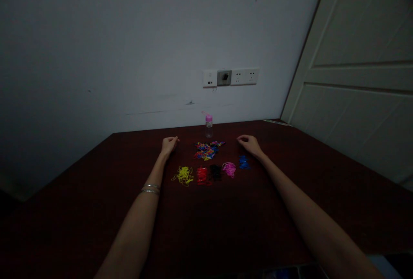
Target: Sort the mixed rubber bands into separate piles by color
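A mixed heap of small coloured rubber bands (207, 150) lies on the dark red table (97, 176). In front of it sit sorted piles in a row: yellow (183, 175), red (202, 176), black (215, 172), pink (229, 169) and blue (244, 162). My left hand (169, 145) rests on the table to the left of the mixed heap, fingers loosely curled, nothing visible in them. My right hand (250, 144) rests to the right of the heap, just behind the blue pile, fingers loosely curled too. Two thin bangles (151, 189) circle my left forearm.
A small clear bottle with a pink cap (209, 126) stands behind the heap near the wall. Wall sockets (230, 77) sit above it. A white door (355, 81) stands at the right. The room is dim.
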A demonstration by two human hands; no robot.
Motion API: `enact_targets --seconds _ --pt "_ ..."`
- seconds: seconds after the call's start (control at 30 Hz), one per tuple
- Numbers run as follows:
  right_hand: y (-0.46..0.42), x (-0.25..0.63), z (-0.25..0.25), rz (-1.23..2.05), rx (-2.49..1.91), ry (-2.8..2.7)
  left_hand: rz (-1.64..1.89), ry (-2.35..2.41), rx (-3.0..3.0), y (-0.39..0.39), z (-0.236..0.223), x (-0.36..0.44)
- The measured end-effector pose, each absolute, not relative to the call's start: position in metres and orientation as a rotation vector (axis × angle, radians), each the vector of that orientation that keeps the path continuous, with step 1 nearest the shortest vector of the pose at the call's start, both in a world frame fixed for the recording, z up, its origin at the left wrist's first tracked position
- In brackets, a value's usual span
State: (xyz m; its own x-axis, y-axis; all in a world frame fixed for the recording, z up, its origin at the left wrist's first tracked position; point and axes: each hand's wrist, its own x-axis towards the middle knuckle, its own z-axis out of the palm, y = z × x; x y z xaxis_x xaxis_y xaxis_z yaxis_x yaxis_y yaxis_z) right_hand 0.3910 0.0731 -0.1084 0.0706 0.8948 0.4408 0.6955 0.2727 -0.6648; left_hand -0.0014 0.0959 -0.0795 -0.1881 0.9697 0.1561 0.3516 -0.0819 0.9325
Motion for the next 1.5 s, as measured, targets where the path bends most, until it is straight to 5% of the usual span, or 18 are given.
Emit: enact_targets --seconds 0.97,1.33,1.5 --pt "0.055 0.307 -0.097 0.271 -1.232 -2.207 1.409 1.768 1.577 0.108 -0.103 -0.005" --pt "0.061 0.299 -0.084 0.648 -0.953 -1.628 1.404 1.732 1.615 0.107 -0.104 -0.007" --pt "0.056 0.292 -0.056 0.569 -0.820 -1.294 1.379 1.738 1.623 0.105 -0.103 -0.006"
